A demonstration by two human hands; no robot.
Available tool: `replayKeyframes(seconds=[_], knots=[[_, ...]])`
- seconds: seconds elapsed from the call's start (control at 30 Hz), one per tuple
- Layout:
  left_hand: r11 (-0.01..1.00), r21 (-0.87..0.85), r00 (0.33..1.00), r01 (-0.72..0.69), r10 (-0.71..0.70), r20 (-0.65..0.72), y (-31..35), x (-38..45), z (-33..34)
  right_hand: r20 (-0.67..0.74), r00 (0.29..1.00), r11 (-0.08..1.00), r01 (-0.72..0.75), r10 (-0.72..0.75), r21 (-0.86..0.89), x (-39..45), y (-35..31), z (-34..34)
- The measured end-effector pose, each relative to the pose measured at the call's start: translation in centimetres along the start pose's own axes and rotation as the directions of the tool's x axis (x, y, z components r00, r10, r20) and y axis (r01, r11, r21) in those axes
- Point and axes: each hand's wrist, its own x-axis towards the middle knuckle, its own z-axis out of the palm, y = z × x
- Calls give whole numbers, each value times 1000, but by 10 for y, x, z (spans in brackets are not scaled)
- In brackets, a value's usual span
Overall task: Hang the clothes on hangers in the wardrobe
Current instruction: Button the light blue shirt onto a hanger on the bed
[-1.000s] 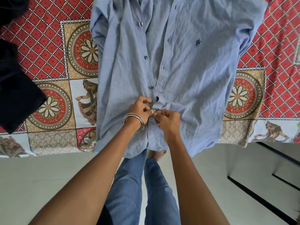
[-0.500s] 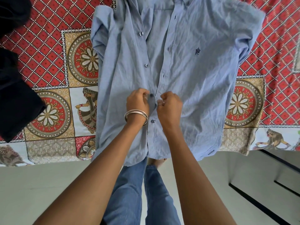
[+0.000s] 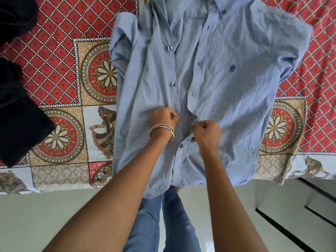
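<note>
A light blue button-up shirt [image 3: 227, 99] lies front up on the bed, collar away from me and hem hanging over the near edge. Its front is open along most of the placket, with buttons showing down the left edge. My left hand [image 3: 162, 118], with metal bangles at the wrist, pinches the left placket edge. My right hand [image 3: 207, 131] pinches the right placket edge a little lower. The two edges are pulled slightly apart between my hands. No hanger or wardrobe is in view.
The bed is covered by a red and tan patterned sheet [image 3: 60, 73]. A black garment [image 3: 16, 106] lies on the bed at the left. My jeans-clad legs [image 3: 163, 224] stand on a pale floor [image 3: 36, 215], with dark lines at the lower right.
My hands have moved up the shirt front from the lower button and drawn apart, each holding one placket edge. The view has shifted so the shirt sits lower in frame.
</note>
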Motion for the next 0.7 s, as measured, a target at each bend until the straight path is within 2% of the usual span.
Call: replayKeyframes(seconds=[0.03, 0.1, 0.2, 0.3, 0.4, 0.5, 0.7], knots=[[1000, -6, 1000, 1, -1, 10, -1, 2, -1, 3, 1000, 993, -29, 29, 115, -3, -1, 2], [996, -90, 998, -29, 34, 53, -2, 3, -3, 18, 1000, 980, -7, 4, 199, -6, -3, 6], [980, -189, 989, -68, 91, 117, 0, -1, -6, 47, 995, 988, 79, -86, 131, -8, -10, 8], [978, -206, 985, -41, 75, 158, 1, 2, -9, 33, 987, 987, 153, -155, 54, -10, -15, 8], [991, -124, 983, -41, 62, 171, 4, 8, -14, -86, 975, 974, 213, -206, 72, -17, -18, 10], [989, -144, 977, -44, 72, 198, 8, 11, -13, -152, 956, 958, 267, -249, 109, -21, -17, 12], [962, -266, 965, 54, 19, 263, 13, 9, -19, 7, 960, 947, 274, -279, 169, -10, -5, 12]])
